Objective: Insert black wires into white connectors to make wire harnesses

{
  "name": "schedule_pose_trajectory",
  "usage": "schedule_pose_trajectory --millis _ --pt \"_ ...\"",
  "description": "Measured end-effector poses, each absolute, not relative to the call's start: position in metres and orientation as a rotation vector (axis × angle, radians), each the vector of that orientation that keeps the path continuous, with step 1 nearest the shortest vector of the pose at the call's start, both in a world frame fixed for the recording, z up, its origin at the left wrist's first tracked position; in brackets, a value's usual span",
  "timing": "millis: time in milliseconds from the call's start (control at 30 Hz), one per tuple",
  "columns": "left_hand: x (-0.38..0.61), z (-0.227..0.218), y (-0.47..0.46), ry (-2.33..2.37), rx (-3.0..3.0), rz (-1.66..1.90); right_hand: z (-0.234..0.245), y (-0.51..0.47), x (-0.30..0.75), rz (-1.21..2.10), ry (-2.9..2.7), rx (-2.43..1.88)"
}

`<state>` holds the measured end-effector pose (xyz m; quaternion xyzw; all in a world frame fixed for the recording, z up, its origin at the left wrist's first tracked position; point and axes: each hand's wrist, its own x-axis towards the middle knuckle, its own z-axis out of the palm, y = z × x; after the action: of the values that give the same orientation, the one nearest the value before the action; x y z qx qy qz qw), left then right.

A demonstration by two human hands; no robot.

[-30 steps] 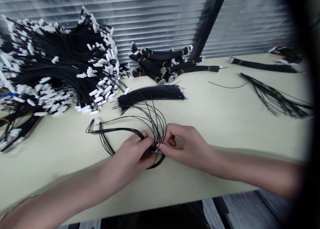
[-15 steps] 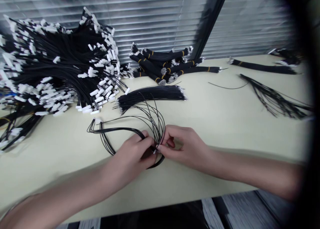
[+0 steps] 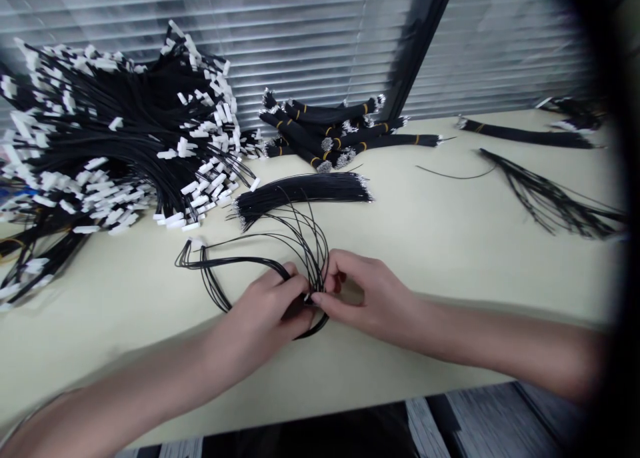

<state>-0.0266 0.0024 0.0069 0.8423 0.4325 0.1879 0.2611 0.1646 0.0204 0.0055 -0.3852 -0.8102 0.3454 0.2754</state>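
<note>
My left hand (image 3: pixel 273 305) is closed around a looped bundle of thin black wires (image 3: pixel 235 261), near the front of the table. The bundle's far end, with white connectors (image 3: pixel 196 243), lies to the left of the hand. My right hand (image 3: pixel 367 291) meets the left one, thumb and forefinger pinched at the ends of the fine wires that arch up between the hands. A small light-coloured tip shows between the fingertips; its kind is too small to make out. Just behind the hands lies a straight stack of cut black wires (image 3: pixel 305 193) with silvery ends.
A big heap of black cables with white connectors (image 3: pixel 125 131) fills the back left. Several wire bundles with yellow bands (image 3: pixel 330 128) lie at the back centre. Loose black wires (image 3: pixel 550 191) and another bundle (image 3: pixel 525 133) are on the right. Blinds (image 3: pixel 310 38) stand behind the table (image 3: pixel 425 231).
My right thumb and forefinger have shifted slightly at the wire ends, by the left fingertips. The left hand keeps its hold on the bundle.
</note>
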Motion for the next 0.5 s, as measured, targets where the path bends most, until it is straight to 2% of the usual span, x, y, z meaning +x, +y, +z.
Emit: schedule_pose_trajectory --millis 167,367,500 --pt "-0.028 0.003 0.003 1.172 2.322 0.532 0.001 0.020 0.168 0.768 -1.966 -0.966" --pt "-0.029 0.003 0.004 1.169 2.336 0.529 0.002 0.028 0.169 0.527 -2.192 -0.724" --pt "-0.028 0.006 0.003 1.193 2.299 0.484 0.013 0.026 0.178 0.276 -2.021 -0.628"
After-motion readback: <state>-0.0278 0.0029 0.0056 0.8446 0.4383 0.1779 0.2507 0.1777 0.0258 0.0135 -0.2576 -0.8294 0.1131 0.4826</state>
